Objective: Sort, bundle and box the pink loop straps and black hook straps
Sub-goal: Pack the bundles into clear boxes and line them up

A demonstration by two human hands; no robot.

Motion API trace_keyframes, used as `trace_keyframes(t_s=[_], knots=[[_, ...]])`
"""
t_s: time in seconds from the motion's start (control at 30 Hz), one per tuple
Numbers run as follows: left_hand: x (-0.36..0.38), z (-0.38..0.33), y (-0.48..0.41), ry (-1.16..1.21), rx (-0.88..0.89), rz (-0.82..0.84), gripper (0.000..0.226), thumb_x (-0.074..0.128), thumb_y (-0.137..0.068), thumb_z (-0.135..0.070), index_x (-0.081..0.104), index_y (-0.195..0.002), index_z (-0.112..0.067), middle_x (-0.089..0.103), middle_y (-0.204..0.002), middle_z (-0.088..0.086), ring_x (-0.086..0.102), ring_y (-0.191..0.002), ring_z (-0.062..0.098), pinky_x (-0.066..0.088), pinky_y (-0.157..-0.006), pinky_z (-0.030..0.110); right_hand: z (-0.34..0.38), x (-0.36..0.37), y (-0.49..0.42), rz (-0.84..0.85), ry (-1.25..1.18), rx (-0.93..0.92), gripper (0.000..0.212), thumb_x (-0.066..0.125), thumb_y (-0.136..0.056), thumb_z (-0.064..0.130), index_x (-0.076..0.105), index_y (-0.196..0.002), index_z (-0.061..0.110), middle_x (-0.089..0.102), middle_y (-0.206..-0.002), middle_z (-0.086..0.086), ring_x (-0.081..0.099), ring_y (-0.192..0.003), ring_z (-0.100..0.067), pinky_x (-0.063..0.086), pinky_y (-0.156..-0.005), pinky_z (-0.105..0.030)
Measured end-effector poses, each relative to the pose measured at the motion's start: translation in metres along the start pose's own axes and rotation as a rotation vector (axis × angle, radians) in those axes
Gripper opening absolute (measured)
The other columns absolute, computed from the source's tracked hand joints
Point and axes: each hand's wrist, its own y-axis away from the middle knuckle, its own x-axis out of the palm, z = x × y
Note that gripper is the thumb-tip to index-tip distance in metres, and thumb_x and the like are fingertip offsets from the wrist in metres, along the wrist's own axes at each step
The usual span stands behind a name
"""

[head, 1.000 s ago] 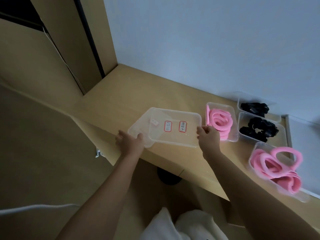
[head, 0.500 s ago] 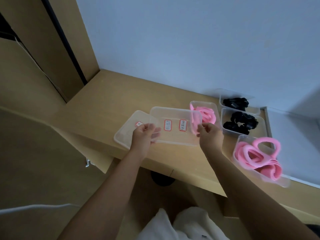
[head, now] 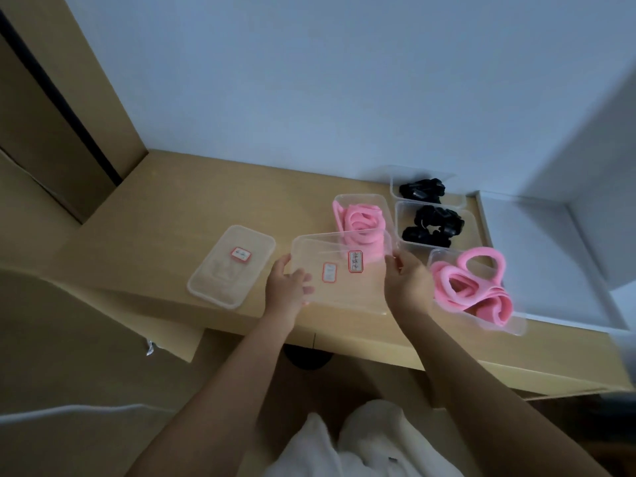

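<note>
**Counter** (head: 165,208): pale wood, with a wall behind and a white ledge at its right end. The front edge runs just below both hands. Bare room lies to the left and rear, and the right end is crowded.

**Held clear box** (head: 344,294): empty, raised and tilted over the counter's front. Two red-bordered labels show through it, so it may be a nested pair, but I cannot tell.

**Empty clear box** (head: 231,266): one label, lying flat on the counter just left of the held one and near the front edge.

**Pink loop straps** (head: 468,287): loose coils in a clear tub at the right front. A second lot (head: 361,222) sits in a tub behind the held box.

**Black hook straps** (head: 430,225): two tubs at the right rear, side by side.

**Left hand** (head: 287,287): thumb and fingers pinch the held box's left end.

**Right hand** (head: 406,280): fingers are curled on its right end.

**Step, judged:** laying out the receiving boxes, with no sorting begun. The next move is to set this box down flat beside the first, well back from the edge and clear of the pink tub behind.
</note>
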Motion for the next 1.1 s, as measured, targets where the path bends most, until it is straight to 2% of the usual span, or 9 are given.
trace_keyframes(t_s=[0.1, 0.2, 0.27, 0.5, 0.7, 0.77, 0.9, 1.0, 1.1], knots=[[0.0, 0.013, -0.002, -0.064, -0.041, 0.025, 0.042, 0.046, -0.094, -0.013, 0.043, -0.134, -0.026, 0.061, -0.101, 0.007, 0.059, -0.074, 0.017, 0.045, -0.056, 0.024, -0.007, -0.002, 0.008, 0.035, -0.127, 0.176, 0.019, 0.048, -0.094, 0.008, 0.059, -0.083, -0.003, 0.058, -0.073, -0.016, 0.053, -0.067, -0.026, 0.04, -0.061, -0.032], [0.003, 0.024, -0.004, -0.211, -0.043, 0.026, 0.048, 0.047, -0.091, -0.02, 0.041, -0.139, -0.018, 0.055, -0.128, 0.011, 0.057, -0.111, 0.027, 0.049, -0.093, 0.043, -0.017, -0.005, 0.012, 0.049, -0.209, 0.324, 0.017, 0.047, -0.095, 0.011, 0.058, -0.085, 0.003, 0.06, -0.076, -0.013, 0.061, -0.075, -0.033, 0.048, -0.067, -0.036], [0.007, 0.029, -0.005, -0.265, -0.053, 0.019, 0.05, 0.047, -0.09, -0.019, 0.041, -0.139, -0.011, 0.053, -0.131, 0.012, 0.054, -0.117, 0.032, 0.045, -0.1, 0.047, -0.021, -0.01, 0.014, 0.046, -0.255, 0.384, 0.016, 0.046, -0.096, 0.01, 0.058, -0.089, 0.002, 0.057, -0.071, -0.006, 0.059, -0.071, -0.028, 0.047, -0.061, -0.031], [0.017, 0.043, -0.003, -0.092, -0.139, -0.059, 0.025, 0.053, -0.087, 0.004, 0.062, -0.109, -0.003, 0.062, -0.088, 0.005, 0.059, -0.086, 0.024, 0.05, -0.078, 0.032, -0.036, -0.029, 0.018, -0.056, -0.306, 0.48, 0.013, 0.045, -0.096, 0.006, 0.056, -0.09, 0.005, 0.059, -0.08, -0.008, 0.056, -0.066, -0.018, 0.043, -0.056, -0.02], [0.021, 0.036, 0.005, -0.09, -0.066, -0.286, 0.025, 0.048, -0.091, -0.005, 0.06, -0.113, -0.006, 0.061, -0.109, 0.007, 0.058, -0.099, 0.024, 0.049, -0.086, 0.033, -0.052, -0.038, 0.01, -0.103, -0.28, 0.511, 0.018, 0.044, -0.097, 0.008, 0.06, -0.105, 0.004, 0.064, -0.088, -0.013, 0.055, -0.06, -0.013, 0.035, -0.051, -0.02], [0.025, 0.035, 0.008, -0.223, -0.036, -0.246, 0.029, 0.049, -0.089, -0.008, 0.059, -0.116, -0.008, 0.058, -0.118, 0.008, 0.054, -0.104, 0.023, 0.044, -0.084, 0.031, -0.054, -0.041, 0.007, -0.096, -0.283, 0.512, 0.017, 0.046, -0.096, 0.009, 0.06, -0.104, 0.003, 0.064, -0.087, -0.013, 0.059, -0.066, -0.019, 0.038, -0.053, -0.021], [0.037, 0.035, 0.022, -0.526, 0.217, -0.213, 0.034, 0.052, -0.089, -0.011, 0.054, -0.123, -0.012, 0.045, -0.131, 0.01, 0.033, -0.128, 0.026, 0.033, -0.103, 0.038, -0.06, -0.055, -0.004, -0.101, -0.299, 0.522, 0.015, 0.048, -0.096, 0.01, 0.062, -0.095, 0.004, 0.064, -0.086, -0.011, 0.061, -0.072, -0.023, 0.04, -0.053, -0.019], [0.065, 0.022, 0.037, -0.498, 0.432, -0.052, 0.027, 0.049, -0.093, -0.015, 0.055, -0.118, -0.01, 0.05, -0.117, 0.003, 0.041, -0.118, 0.02, 0.033, -0.099, 0.029, -0.072, -0.075, -0.014, -0.138, -0.283, 0.517, 0.019, 0.047, -0.096, 0.009, 0.065, -0.096, 0.004, 0.066, -0.082, -0.009, 0.062, -0.068, -0.022, 0.046, -0.055, -0.023], [0.108, 0.008, 0.051, -0.399, 0.438, 0.166, 0.024, 0.04, -0.099, -0.021, 0.055, -0.115, -0.011, 0.055, -0.105, 0.001, 0.051, -0.096, 0.011, 0.038, -0.084, 0.024, -0.093, -0.1, -0.023, -0.189, -0.259, 0.54, 0.018, 0.048, -0.095, 0.01, 0.064, -0.089, 0.008, 0.066, -0.082, -0.008, 0.066, -0.076, -0.026, 0.057, -0.071, -0.041]])
